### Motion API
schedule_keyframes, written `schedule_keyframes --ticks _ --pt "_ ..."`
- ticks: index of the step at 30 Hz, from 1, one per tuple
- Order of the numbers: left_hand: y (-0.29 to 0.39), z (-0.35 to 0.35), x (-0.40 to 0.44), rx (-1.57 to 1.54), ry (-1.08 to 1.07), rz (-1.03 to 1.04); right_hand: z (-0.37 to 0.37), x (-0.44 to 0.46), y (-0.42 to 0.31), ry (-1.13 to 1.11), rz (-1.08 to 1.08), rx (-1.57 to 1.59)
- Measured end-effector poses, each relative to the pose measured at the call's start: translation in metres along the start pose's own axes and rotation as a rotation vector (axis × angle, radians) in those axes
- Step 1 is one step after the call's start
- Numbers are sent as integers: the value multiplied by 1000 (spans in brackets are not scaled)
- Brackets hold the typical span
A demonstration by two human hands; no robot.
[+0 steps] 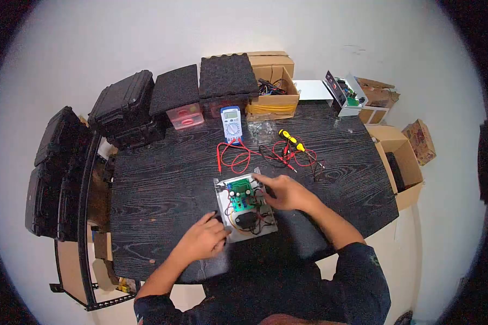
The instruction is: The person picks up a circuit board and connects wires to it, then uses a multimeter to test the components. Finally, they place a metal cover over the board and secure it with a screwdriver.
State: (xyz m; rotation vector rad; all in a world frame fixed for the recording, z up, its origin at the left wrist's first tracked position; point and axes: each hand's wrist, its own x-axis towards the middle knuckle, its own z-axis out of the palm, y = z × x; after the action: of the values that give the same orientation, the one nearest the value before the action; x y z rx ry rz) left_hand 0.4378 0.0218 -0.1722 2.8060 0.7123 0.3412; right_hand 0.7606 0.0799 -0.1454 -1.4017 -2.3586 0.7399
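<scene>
A white open-topped case (238, 236) lies on the dark table in front of me, with a green circuit board (241, 189), a round black part (246, 220) and several wires inside. My left hand (203, 238) is at the case's lower left side, index finger stretched out and the other fingers loosely bent; I see nothing held in it. Along the upper right edge rests my right hand (283, 192), its index finger reaching to the top corner and its thumb apart, lower down.
Beyond the case are a multimeter (232, 123) with red and black leads, a yellow-and-black screwdriver (293, 141) and a clear plastic bag (261, 131). Black hard cases (122, 103), foam-topped boxes (228, 76), a cardboard box (274, 103) and another open unit (346, 96) line the back.
</scene>
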Motion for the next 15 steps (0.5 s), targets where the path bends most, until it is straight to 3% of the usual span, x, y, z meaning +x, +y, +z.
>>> schedule_keyframes --ticks 1,5,7,8,11,15 --pt "-2 9 0 53 7 42 -2 5 -7 -79 67 6" --pt "0 14 20 175 63 153 14 36 9 -65 -127 26" --pt "6 21 36 110 145 98 27 56 14 -21 -295 75" --pt "9 25 44 76 186 69 27 62 10 -93 -273 126" --pt "8 40 62 305 168 98 40 80 9 -11 -438 172" --pt "-2 66 75 381 98 -8 35 94 0 -89 -408 166"
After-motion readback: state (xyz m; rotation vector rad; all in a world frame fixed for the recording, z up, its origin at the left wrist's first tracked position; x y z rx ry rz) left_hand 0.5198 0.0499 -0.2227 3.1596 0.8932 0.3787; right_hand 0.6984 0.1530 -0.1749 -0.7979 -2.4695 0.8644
